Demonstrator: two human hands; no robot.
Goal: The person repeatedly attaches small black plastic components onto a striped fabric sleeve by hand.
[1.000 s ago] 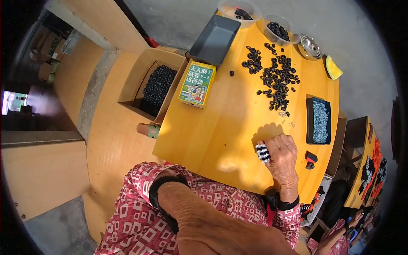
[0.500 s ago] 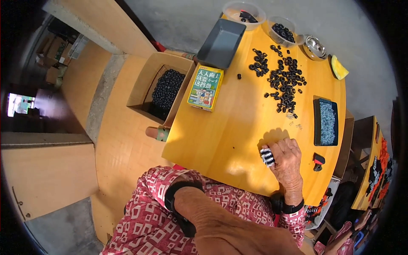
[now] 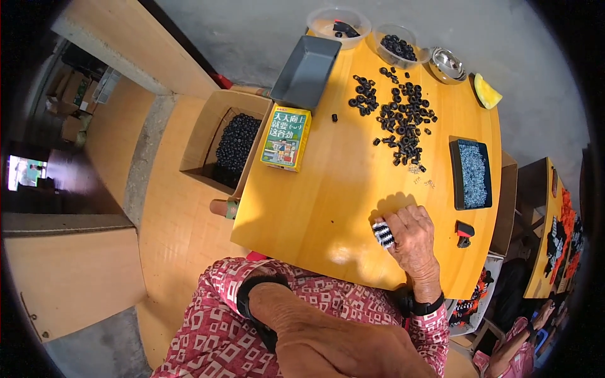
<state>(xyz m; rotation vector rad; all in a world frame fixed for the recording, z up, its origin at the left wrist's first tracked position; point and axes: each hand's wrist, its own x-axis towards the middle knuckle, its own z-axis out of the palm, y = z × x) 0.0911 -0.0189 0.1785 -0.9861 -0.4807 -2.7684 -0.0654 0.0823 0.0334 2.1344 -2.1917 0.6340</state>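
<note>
My right hand (image 3: 413, 239) rests over the near right part of the yellow table (image 3: 302, 220), its fingers curled in and closed. By its thumb and forefinger is a piece of black-and-white striped knit (image 3: 382, 234); whether it is worn on a finger or pinched, I cannot tell. Beyond the hand lies a loose spread of small black rings (image 3: 406, 123). To its right is a small red-and-black hand tool (image 3: 464, 233). My left hand (image 3: 359, 353) crosses low in front of me, close to the camera; its fingers are out of sight past the lower edge.
A black tray (image 3: 457, 183) of tiny grey-blue pieces stands at the right. Clear tubs (image 3: 378, 53), a metal bowl (image 3: 435, 72) and a melon wedge (image 3: 490, 91) line the far edge. Left are a grey tray (image 3: 302, 72), a yellow-green carton (image 3: 302, 154) and a cardboard box (image 3: 195, 151).
The whole view has shifted, so the table and its things sit a little further left in the picture. My right hand keeps its place on the table.
</note>
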